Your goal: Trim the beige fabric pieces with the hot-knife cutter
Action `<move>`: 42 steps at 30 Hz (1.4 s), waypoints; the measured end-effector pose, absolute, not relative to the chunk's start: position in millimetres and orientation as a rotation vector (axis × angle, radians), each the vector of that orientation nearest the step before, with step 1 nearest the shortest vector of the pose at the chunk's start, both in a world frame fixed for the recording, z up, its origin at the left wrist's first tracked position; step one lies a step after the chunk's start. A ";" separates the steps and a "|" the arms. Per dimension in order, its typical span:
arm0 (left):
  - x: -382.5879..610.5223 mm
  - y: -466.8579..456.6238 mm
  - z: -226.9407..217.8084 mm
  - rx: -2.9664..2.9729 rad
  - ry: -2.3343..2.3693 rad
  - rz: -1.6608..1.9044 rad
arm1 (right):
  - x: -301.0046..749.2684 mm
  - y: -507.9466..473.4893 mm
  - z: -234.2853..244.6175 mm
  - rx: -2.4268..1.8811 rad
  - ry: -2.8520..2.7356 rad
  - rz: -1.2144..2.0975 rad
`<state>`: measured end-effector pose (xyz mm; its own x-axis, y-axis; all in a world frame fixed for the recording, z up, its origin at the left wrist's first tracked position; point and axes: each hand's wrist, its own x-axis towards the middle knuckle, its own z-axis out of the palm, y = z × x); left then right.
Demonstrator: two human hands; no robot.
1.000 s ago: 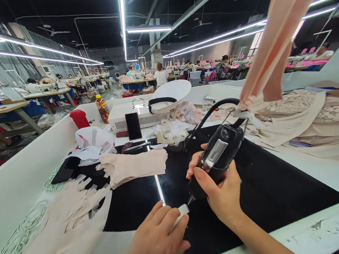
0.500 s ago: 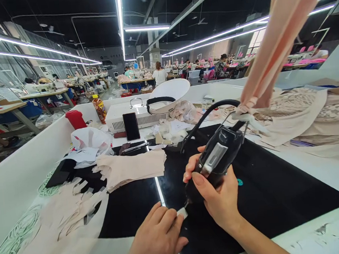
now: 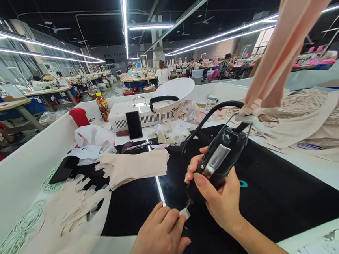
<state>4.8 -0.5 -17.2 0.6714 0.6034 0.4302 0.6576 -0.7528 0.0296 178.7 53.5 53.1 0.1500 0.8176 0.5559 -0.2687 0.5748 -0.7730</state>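
In my right hand (image 3: pixel 220 199) is a black handheld power tool (image 3: pixel 220 160) with a silver plate on its side; my fingers wrap round its body. It leans with its narrow tip pointing down to the left, and a twisted peach fabric strip (image 3: pixel 287 45) tied at its top holds it from above. My left hand (image 3: pixel 162 234) pinches a small whitish piece (image 3: pixel 185 212) against the black board (image 3: pixel 271 201), right at the tool's tip. Whether the tip touches the piece I cannot tell. Left of my hands lies a stack of beige fabric pieces (image 3: pixel 140 165).
More beige cut pieces (image 3: pixel 59 219) and pale green cord (image 3: pixel 16 239) lie at the left. A phone (image 3: pixel 134 125) leans on a white box (image 3: pixel 121 114) at the back, beside a bottle (image 3: pixel 103 107). Beige lace fabric (image 3: pixel 305 119) is piled at the right. A teal clip (image 3: pixel 243 184) lies right of the tool.
The view has shifted slightly, so most things appear a little further right. Both hands keep nearly the same pose, with the tool still at the small piece.
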 end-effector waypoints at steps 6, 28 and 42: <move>6.5 -2.2 -10.5 -2.733 -1.056 -0.595 | 178.1 54.2 54.2 -0.594 -1.172 0.823; 5.5 -2.4 -14.5 -2.781 -1.112 -0.563 | 181.4 50.3 53.3 -0.612 -1.139 0.850; 5.1 -4.7 -4.9 -2.773 -1.101 -0.588 | 181.8 41.0 53.8 -0.637 -1.140 0.858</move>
